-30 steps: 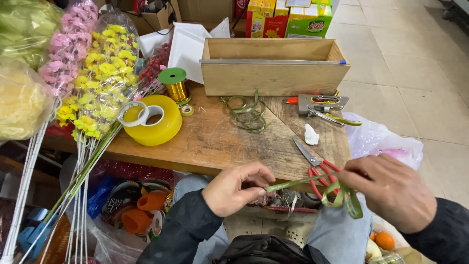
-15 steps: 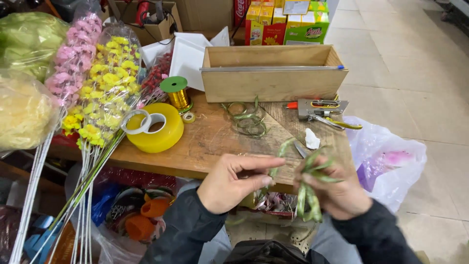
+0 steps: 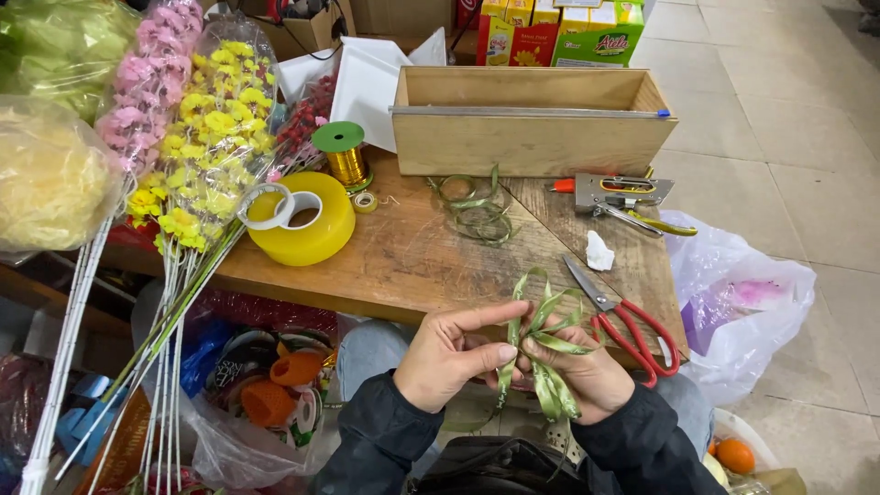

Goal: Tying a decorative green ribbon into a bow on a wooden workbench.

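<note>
The wooden surface (image 3: 412,257) carries an open wooden box (image 3: 532,124) along its far edge, a yellow tape roll (image 3: 307,225) at the left, loose green ribbon (image 3: 477,211) mid-surface, a staple gun (image 3: 623,194), and red-handled scissors (image 3: 623,321) near the right corner.

worn wooden bench (image 3: 403,261) with scuffed top, pale tiled floor (image 3: 788,101) to the right, cardboard boxes (image 3: 302,27) behind the bench, even indoor light

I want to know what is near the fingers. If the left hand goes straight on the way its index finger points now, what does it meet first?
The left hand points right, along the table edge. It would likely first meet the green ribbon bow held by both hands, then the red-handled scissors. Depth is unclear.
</note>
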